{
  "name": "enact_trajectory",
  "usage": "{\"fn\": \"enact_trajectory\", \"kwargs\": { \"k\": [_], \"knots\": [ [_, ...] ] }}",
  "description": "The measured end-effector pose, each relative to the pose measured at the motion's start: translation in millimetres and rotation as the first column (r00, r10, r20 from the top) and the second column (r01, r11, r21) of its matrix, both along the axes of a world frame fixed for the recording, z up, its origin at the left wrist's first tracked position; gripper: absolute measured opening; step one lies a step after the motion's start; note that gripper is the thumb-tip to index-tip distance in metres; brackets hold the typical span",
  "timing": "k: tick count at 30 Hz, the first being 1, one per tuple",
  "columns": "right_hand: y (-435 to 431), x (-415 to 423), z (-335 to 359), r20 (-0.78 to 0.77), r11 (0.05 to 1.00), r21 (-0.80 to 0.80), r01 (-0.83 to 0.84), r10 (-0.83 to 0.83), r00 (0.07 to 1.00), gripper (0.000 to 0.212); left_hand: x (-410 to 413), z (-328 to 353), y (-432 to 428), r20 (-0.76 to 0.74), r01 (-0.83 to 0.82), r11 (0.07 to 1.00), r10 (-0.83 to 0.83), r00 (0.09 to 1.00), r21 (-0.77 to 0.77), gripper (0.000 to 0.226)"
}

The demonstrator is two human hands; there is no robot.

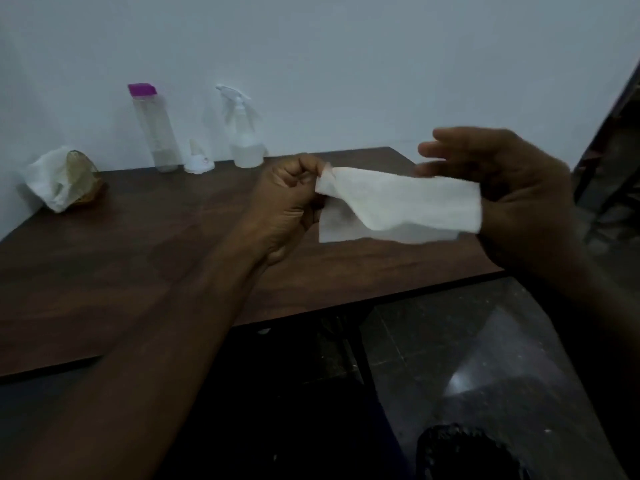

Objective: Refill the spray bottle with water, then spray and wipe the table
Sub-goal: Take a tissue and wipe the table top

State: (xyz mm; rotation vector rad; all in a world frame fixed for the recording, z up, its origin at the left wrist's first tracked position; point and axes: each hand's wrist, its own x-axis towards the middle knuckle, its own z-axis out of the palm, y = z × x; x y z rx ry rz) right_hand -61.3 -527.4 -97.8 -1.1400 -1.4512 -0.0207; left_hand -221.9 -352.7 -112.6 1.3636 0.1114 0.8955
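— Spray bottle (pixel 246 133)?
— Upright, upper centre-left on table (pixel 138 237); nozzle points left.
— Tissue (pixel 398 202)?
— Mid-frame, long axis left-right. Left hand (pixel 287 199) pinches its left corner. Right hand (pixel 502 181) at right end, blurred: grip cannot be told.

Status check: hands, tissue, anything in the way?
Left hand pinches tissue; right hand open at its other end. Spray bottle upright by wall. Nothing between tissue and table.

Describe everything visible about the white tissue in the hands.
The white tissue is a thin, soft paper sheet, folded over and slightly rumpled. It hangs stretched sideways above the dark table. The left hand pinches its left corner; its right end lies against the blurred right hand, grip unclear.
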Motion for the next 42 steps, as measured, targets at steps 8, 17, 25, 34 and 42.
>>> {"fn": "enact_trajectory", "kwargs": {
  "k": [8, 17, 25, 34, 42],
  "knots": [
    [-77, 57, -50, -0.279, 0.944, -0.324, 0.06, -0.156, 0.948, 0.042, 67, -44, -59, -0.186, 0.2, 0.974, -0.218, 0.958, -0.108, 0.039],
    [-167, 97, -154, -0.559, 0.838, -0.536, -0.102, -0.262, 0.787, 0.042, 125, -140, -139, -0.304, 0.254, 0.861, -0.409, 0.86, -0.441, 0.04],
    [-211, 119, -229, -0.616, 0.794, -0.608, 0.001, -0.472, 0.631, 0.041, 163, -227, -184, -0.506, 0.154, 0.746, -0.573, 0.645, -0.648, 0.018],
    [-234, 113, -365, -0.61, 0.622, -0.781, -0.052, -0.742, 0.279, 0.042, 190, -323, -206, -0.884, 0.256, 0.944, -0.295, 0.363, -0.209, 0.031],
    [-249, 107, -453, -0.361, 0.358, -0.932, -0.063, -0.896, 0.258, 0.053, 193, -405, -236, -0.985, 0.347, 0.929, -0.16, 0.065, -0.128, 0.031]
  ]
}}
